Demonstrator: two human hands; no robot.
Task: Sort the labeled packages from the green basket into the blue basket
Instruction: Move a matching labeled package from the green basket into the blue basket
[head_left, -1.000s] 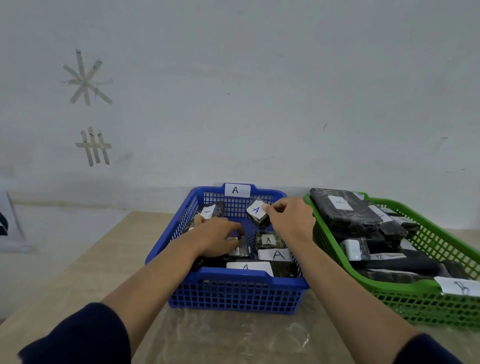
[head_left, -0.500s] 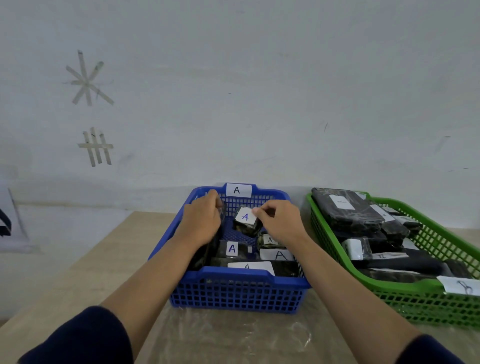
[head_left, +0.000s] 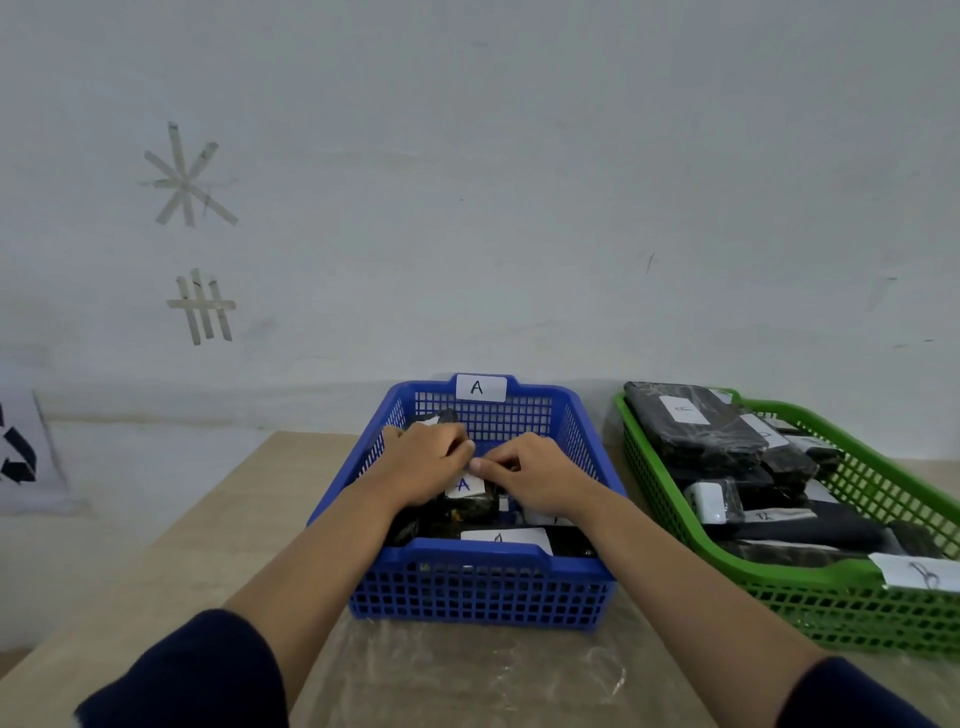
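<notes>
Head view: both hands inside the blue basket (head_left: 467, 577), working a small package labelled A.

Left hand (head_left: 423, 465) and right hand (head_left: 540, 480) meet fingertip to fingertip over the small dark package (head_left: 467, 499), fingers curled and pinching at its upper edge by the white A label. It looks light, wrapped in glossy film, probably slick and a little squashy; best held across its short sides, not by the paper label, which could peel. More A packages (head_left: 511, 540) crowd round it, leaving little room to set it flat. On the counter (head_left: 171, 561) to the right, the green basket (head_left: 779, 608) holds larger black wrapped packages (head_left: 691, 421), unsorted.
</notes>
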